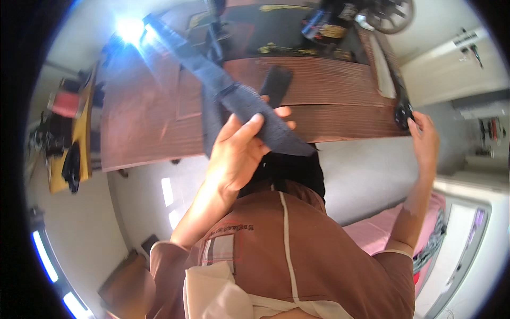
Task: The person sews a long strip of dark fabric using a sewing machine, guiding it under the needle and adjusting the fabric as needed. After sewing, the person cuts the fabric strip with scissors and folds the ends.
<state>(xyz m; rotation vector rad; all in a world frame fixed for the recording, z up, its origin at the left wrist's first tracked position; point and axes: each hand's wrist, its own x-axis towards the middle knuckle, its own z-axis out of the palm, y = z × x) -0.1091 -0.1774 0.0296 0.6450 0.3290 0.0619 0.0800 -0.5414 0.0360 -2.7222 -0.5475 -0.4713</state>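
Observation:
My left hand [239, 141] holds a long strip of dark blue fabric [212, 74], thumb on top and fingers beneath. From the hand the strip runs up and left toward a bright light, and its pointed end hangs past the table's front edge. Another length of the cloth drops beside my wrist. At the table's right front corner, my right hand [424, 133] has its fingertips closed on a black object with a rounded end [402, 114]; its exact kind is unclear. A small dark piece, seemingly cloth [277, 84], lies on the table behind the strip.
The brown wood-grain table [329, 119] carries a black sewing machine [332, 24] with a handwheel [390, 16] at the back right. A bright lamp [130, 31] glares at the back left. A yellow shelf [79, 154] with assorted items stands left, and pink cloth [366, 234] lies to the right.

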